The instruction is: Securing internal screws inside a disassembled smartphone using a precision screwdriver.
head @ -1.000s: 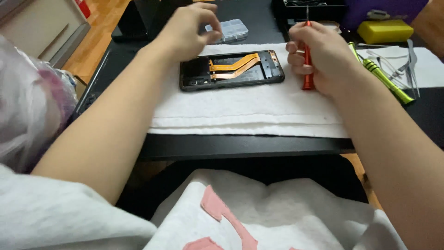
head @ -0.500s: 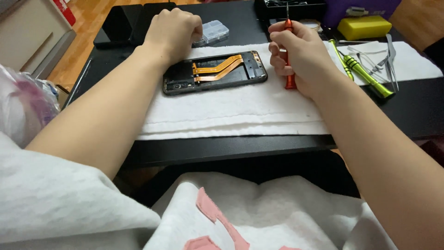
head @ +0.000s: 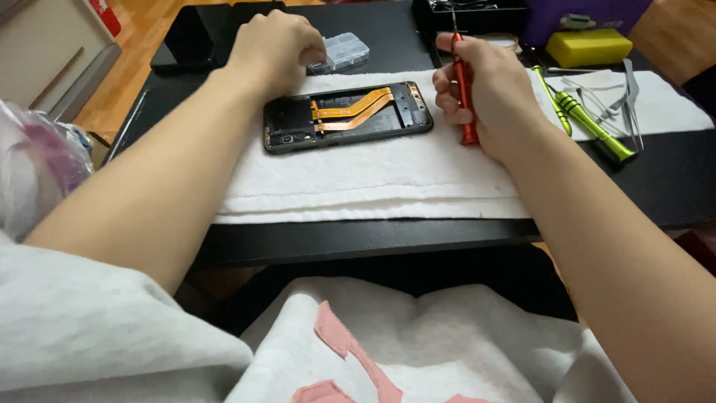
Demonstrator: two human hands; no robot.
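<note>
An opened black phone [head: 347,117] with orange flex cables lies on a white cloth [head: 388,175] on the black table. My left hand [head: 274,46] rests just behind the phone's left end, fingers curled, next to a small clear compartment box [head: 341,51]; I cannot see whether it pinches anything. Right of the phone, my right hand [head: 485,93] grips a red screwdriver [head: 464,89] held upright, its tip pointing away from me.
Green screwdrivers [head: 589,123] and metal tweezers [head: 630,101] lie on the cloth to the right. A yellow box [head: 589,46] and a purple case [head: 589,11] stand at the back right, a dark phone panel [head: 186,41] at the back left.
My left hand has stayed by the clear box behind the phone. My right hand keeps its grip on the red screwdriver beside the phone. The camera view has shifted slightly.
</note>
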